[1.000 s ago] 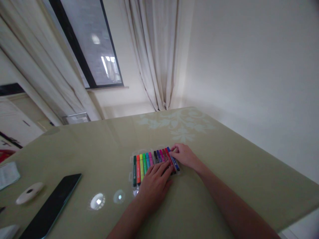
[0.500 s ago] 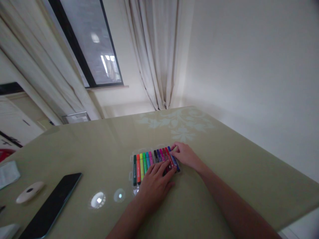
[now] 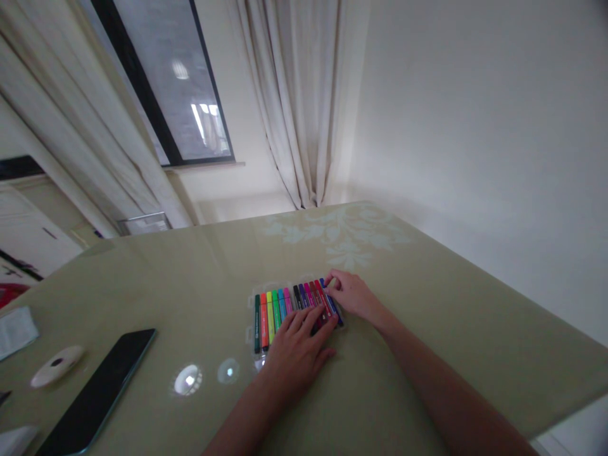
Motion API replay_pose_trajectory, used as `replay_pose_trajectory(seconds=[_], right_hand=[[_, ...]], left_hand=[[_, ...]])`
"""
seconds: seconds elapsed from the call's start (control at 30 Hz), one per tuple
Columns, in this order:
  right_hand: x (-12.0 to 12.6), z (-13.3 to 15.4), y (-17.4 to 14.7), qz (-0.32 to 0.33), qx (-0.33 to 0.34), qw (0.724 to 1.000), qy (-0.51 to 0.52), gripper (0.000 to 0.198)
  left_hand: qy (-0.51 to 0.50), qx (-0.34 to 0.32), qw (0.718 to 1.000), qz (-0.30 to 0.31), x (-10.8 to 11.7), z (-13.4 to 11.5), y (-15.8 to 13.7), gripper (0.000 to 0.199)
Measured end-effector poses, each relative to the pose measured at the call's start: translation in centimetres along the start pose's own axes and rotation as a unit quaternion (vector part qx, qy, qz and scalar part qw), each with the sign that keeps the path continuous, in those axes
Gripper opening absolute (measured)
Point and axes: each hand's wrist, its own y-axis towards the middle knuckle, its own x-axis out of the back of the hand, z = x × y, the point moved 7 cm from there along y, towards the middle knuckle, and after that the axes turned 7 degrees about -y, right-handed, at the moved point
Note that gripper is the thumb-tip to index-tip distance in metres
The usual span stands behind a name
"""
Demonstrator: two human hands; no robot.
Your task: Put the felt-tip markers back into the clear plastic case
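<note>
Several coloured markers lie side by side in a clear plastic case on the table. A dark green marker is at the left end, followed by an orange marker and a yellow marker. My left hand rests flat with its fingers apart across the lower middle of the row, hiding part of several markers. At the right end is a blue marker. My right hand has its thumb and index finger bent around that marker's upper end.
A black phone lies to the left on the glossy table. Beside it are a pale oval object and a folded white cloth or tissue. A wall borders the table's right side; curtains hang behind.
My left thumb and index finger have shifted very slightly to the right. My right hand stays at the blue marker, and the markers look unmoved.
</note>
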Motion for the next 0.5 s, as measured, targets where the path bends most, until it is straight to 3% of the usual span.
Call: replay_pose_trajectory(seconds=[0.5], right_hand=[[0.82,-0.05,-0.03,0.036,0.024,0.999,-0.006,0.020]], left_hand=[[-0.006,0.011,1.000,-0.007,0.13,0.01,0.06,0.055]])
